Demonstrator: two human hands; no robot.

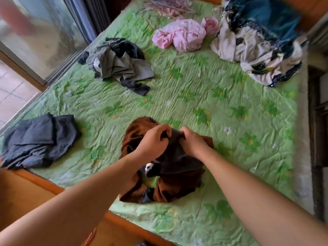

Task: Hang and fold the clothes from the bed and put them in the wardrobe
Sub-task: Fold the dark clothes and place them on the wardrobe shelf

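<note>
Holding the dark cloth (pixel 177 157)
I see my left hand (pixel 152 141) and right hand (pixel 192 141) both pinch it — it lies on brown clothes (pixel 135 134) on the green bed (pixel 213 107).

Six clothes piles (pixel 39 141) (pixel 119 66) (pixel 184 34) (pixel 257 41) (pixel 168 6) (pixel 170 189), two hands (pixel 152 141) (pixel 192 142)

blurred shape (pixel 16 18) top-l, unid. | patterned pile (pixel 257 50) cut top edge
</note>
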